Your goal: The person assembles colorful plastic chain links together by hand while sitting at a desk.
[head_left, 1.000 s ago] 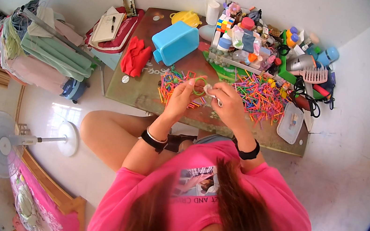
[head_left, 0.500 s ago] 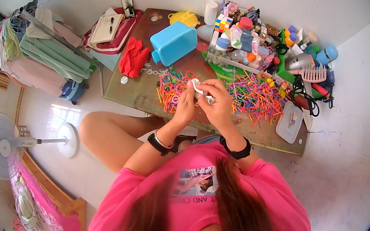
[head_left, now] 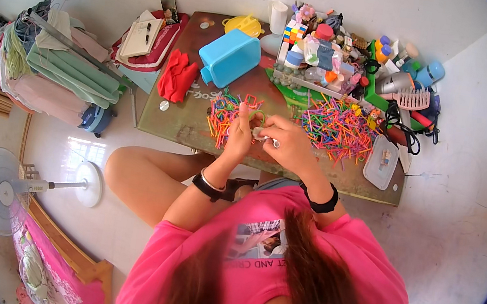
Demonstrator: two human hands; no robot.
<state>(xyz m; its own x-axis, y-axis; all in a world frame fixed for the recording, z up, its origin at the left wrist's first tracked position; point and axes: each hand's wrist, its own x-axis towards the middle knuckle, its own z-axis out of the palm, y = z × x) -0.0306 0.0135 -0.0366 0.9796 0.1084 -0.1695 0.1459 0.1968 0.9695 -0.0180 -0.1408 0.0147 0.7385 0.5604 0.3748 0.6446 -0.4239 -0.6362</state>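
Observation:
My two hands meet above the table's front edge. My right hand (head_left: 289, 148) is closed on a small white item (head_left: 258, 133), whose kind I cannot make out; a pale rounded end sticks out below the fingers. Upright beside it, my left hand (head_left: 239, 136) is closed, its fingers pressed together around a thin green loop (head_left: 257, 115) that shows between the hands. Part of both items is hidden by the fingers. Behind my left hand lies a pile of colourful small plastic sticks (head_left: 221, 115); a larger pile of such sticks (head_left: 337, 128) spreads to the right.
A light-blue plastic bin (head_left: 231, 60) lies tipped on the table, with red cloth (head_left: 176, 75) to its left. A yellow lidded bowl (head_left: 244, 24) stands behind. Crowded boxes of bottles (head_left: 325, 55) fill the back right. A clear plastic container (head_left: 381, 163) lies at the right edge.
The white item has dropped lower between my hands, and the green loop has come into sight above it. My right hand has shifted slightly down and to the right.

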